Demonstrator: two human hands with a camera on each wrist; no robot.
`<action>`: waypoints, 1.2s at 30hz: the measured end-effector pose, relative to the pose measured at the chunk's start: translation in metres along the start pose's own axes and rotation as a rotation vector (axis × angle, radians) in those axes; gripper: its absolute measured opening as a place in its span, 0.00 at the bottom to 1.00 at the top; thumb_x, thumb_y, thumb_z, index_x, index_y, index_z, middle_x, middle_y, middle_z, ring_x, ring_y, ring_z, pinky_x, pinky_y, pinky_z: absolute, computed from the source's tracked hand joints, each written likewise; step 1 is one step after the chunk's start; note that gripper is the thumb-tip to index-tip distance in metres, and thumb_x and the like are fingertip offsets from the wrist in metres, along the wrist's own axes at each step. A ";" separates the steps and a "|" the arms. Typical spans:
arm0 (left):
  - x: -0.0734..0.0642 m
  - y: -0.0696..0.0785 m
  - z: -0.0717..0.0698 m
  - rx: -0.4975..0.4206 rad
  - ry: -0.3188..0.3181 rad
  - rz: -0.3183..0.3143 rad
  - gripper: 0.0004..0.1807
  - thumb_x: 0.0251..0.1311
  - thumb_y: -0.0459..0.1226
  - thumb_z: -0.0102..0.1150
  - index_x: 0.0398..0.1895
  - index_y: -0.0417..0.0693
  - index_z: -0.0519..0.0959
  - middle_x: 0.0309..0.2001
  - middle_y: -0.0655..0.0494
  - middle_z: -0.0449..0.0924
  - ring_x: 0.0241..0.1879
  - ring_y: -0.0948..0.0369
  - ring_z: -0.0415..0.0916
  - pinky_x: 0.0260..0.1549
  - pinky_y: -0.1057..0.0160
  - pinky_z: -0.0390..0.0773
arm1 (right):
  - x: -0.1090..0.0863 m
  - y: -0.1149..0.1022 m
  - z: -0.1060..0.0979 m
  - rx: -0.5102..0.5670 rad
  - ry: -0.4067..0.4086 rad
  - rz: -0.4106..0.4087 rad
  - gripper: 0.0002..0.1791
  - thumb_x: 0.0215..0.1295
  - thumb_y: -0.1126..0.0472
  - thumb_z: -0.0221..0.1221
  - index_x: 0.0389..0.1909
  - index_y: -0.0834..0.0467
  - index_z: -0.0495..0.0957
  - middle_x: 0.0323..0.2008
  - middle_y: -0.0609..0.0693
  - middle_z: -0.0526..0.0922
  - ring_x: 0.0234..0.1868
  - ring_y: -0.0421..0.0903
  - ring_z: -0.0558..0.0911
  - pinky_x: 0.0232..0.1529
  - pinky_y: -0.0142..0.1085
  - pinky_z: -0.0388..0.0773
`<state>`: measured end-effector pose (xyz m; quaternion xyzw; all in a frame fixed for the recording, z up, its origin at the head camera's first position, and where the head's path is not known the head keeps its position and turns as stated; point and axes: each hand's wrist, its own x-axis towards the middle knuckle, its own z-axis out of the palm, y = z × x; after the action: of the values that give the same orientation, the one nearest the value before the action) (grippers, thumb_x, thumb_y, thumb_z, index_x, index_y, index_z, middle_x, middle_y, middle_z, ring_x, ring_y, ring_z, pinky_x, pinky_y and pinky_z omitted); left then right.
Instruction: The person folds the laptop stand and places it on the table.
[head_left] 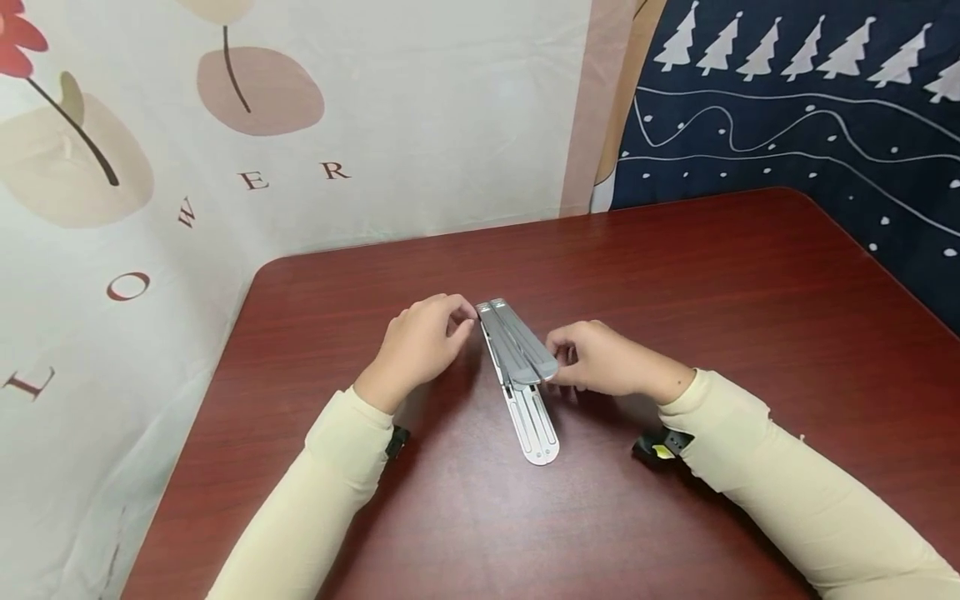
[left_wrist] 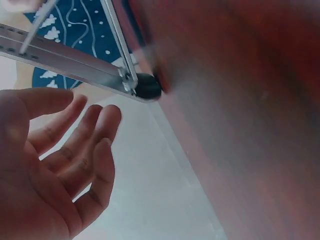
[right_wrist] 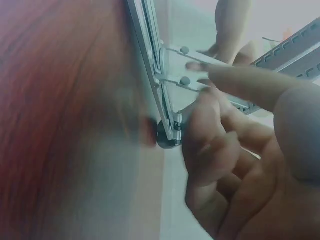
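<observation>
A folding silver metal laptop stand (head_left: 512, 346) rests on the table between both hands. Its narrow base arms lie flat, and the upper arms rise at a slant from the far hinge, their rounded ends lifted toward the person. My left hand (head_left: 416, 346) is beside the far hinged end, fingers loosely bent; the left wrist view shows the palm and fingers holding nothing just below a metal arm (left_wrist: 85, 70). From the right side, my right hand (head_left: 611, 358) reaches beneath the raised arms. In the right wrist view, its thumb and forefinger pinch around a support strut (right_wrist: 172, 80).
The stand is on a reddish-brown wooden table (head_left: 712, 275) with rounded corners. Behind and left hangs a white cloth (head_left: 450, 108) with flowers and letters. A dark blue cloth (head_left: 750, 121) with white trees hangs at the right. Black wrist cameras (head_left: 660, 446) hang under the sleeves.
</observation>
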<state>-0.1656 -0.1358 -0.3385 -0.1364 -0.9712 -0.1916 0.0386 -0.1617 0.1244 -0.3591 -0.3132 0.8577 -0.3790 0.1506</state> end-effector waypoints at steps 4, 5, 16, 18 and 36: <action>-0.008 0.004 -0.001 -0.060 0.016 0.004 0.07 0.68 0.42 0.55 0.40 0.59 0.84 0.32 0.67 0.82 0.32 0.66 0.79 0.32 0.57 0.77 | 0.006 0.000 -0.001 0.034 0.151 0.012 0.03 0.59 0.68 0.64 0.31 0.57 0.81 0.19 0.49 0.81 0.19 0.42 0.78 0.25 0.32 0.77; -0.009 0.005 -0.001 -0.076 0.009 0.007 0.07 0.68 0.42 0.55 0.40 0.60 0.84 0.31 0.67 0.82 0.32 0.67 0.79 0.32 0.57 0.77 | 0.007 0.001 -0.001 0.052 0.175 0.018 0.03 0.60 0.68 0.63 0.33 0.58 0.82 0.20 0.49 0.81 0.19 0.43 0.78 0.24 0.33 0.77; -0.012 0.003 -0.006 -0.238 -0.116 0.017 0.04 0.64 0.44 0.60 0.35 0.58 0.83 0.32 0.65 0.84 0.32 0.66 0.80 0.38 0.61 0.78 | 0.017 0.004 0.003 0.347 0.183 0.118 0.09 0.66 0.64 0.62 0.45 0.58 0.83 0.34 0.55 0.85 0.18 0.48 0.77 0.20 0.45 0.80; -0.011 0.001 -0.006 -0.285 -0.143 0.036 0.03 0.63 0.43 0.64 0.35 0.56 0.83 0.32 0.63 0.84 0.32 0.65 0.80 0.39 0.62 0.79 | 0.019 0.004 0.004 0.355 0.199 0.115 0.07 0.66 0.65 0.62 0.43 0.59 0.84 0.33 0.54 0.85 0.17 0.46 0.76 0.19 0.43 0.79; -0.008 0.005 0.003 -0.383 -0.217 0.075 0.04 0.59 0.41 0.69 0.32 0.52 0.85 0.30 0.61 0.86 0.30 0.66 0.80 0.33 0.65 0.78 | 0.022 0.001 0.010 0.343 0.178 0.047 0.05 0.64 0.67 0.62 0.39 0.61 0.84 0.28 0.52 0.85 0.19 0.41 0.75 0.17 0.38 0.75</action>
<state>-0.1562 -0.1324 -0.3403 -0.1969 -0.9099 -0.3549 -0.0858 -0.1743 0.1050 -0.3674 -0.2280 0.7976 -0.5420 0.1340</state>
